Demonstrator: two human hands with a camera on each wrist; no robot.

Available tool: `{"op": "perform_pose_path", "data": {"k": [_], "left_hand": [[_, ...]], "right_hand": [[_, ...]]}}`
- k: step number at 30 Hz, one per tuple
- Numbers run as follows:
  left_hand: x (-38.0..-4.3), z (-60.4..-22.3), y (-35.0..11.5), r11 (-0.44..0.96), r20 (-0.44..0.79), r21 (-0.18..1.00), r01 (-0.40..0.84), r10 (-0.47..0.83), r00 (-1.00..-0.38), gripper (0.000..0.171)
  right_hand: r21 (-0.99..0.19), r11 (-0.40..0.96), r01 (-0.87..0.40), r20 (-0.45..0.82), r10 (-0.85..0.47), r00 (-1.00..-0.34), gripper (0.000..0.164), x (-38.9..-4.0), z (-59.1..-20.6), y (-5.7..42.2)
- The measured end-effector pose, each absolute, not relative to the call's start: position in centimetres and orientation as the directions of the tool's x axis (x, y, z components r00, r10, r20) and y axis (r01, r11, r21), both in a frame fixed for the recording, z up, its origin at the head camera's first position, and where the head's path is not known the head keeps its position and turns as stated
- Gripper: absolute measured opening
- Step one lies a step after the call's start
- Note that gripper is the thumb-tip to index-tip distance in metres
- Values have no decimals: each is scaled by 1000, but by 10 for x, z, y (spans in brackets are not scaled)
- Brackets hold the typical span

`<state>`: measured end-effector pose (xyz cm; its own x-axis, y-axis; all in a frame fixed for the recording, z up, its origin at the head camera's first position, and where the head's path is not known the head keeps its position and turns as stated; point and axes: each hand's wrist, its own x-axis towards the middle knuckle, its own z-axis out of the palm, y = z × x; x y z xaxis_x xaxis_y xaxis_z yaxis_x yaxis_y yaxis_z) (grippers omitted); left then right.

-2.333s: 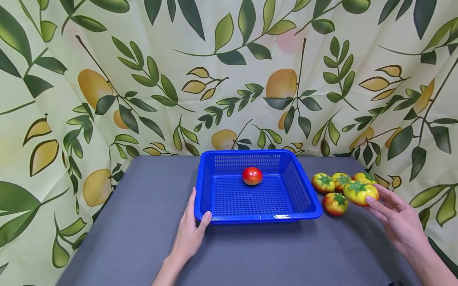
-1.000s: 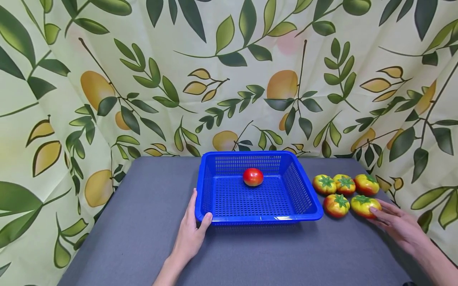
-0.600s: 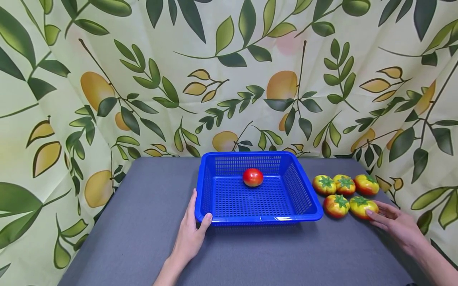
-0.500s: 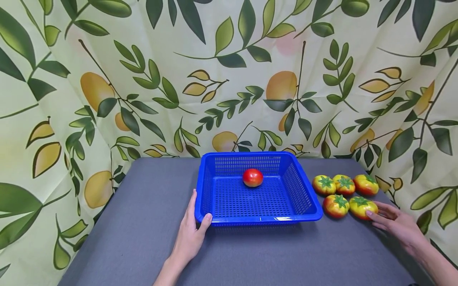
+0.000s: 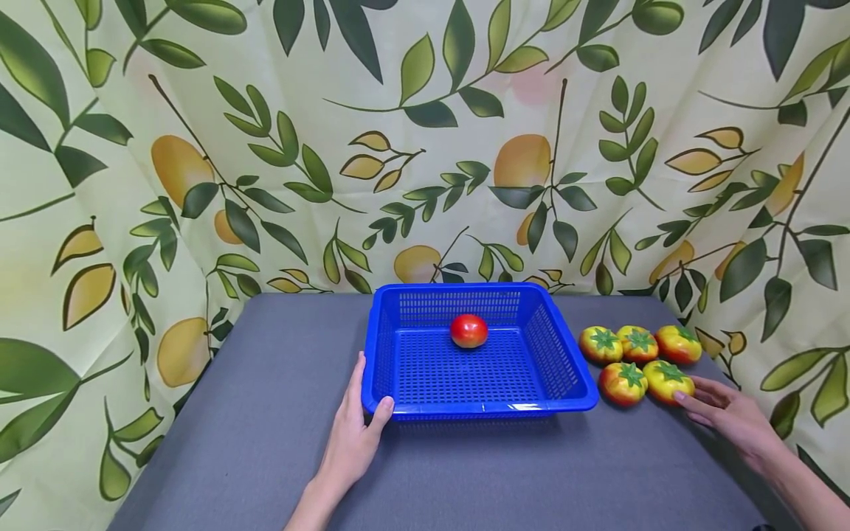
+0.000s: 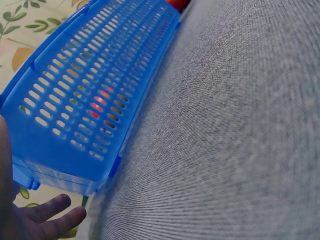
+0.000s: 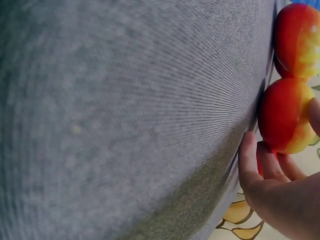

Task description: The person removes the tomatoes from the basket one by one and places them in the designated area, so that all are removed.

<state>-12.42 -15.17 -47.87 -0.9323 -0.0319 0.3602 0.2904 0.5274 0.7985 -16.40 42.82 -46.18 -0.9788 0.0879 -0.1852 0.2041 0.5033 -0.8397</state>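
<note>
My left hand (image 5: 350, 435) holds the near left corner of a blue plastic basket (image 5: 481, 406). Its thumb lies at the front rim and its fingers run along the left side; in the left wrist view two fingers (image 6: 62, 220) stick out straight. One red tomato (image 5: 468, 331) sits inside the basket toward the back. At the right, my right hand (image 5: 733, 417) grips a yellow-and-red tomato (image 5: 667, 382) with a green star-shaped top, thumb on the near side and fingers on its right. In the right wrist view that tomato (image 7: 282, 116) appears low beside the cloth.
Several more tomatoes (image 5: 623, 383) cluster right of the basket, a row of 3 (image 5: 637, 343) behind the front pair. Grey cloth (image 5: 465, 472) covers the table. A leaf-and-fruit patterned curtain (image 5: 425, 147) hangs behind and at both sides.
My right hand has lowered its tomato from above the others to the front of the group, then shifted it slightly left beside its neighbour. My left hand and the basket stay in place.
</note>
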Motion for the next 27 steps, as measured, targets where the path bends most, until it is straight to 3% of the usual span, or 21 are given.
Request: {"op": "perform_pose_path", "data": {"k": [9, 27], "left_hand": [[-123, -477, -151, 525, 347, 805, 277, -38, -937, 78], [-124, -477, -151, 522, 345, 807, 278, -35, -938, 79]], "right_hand": [[-801, 556, 223, -216, 80, -973, 93, -166, -460, 427], [-808, 526, 264, -269, 69, -961, 97, -161, -453, 428]]}}
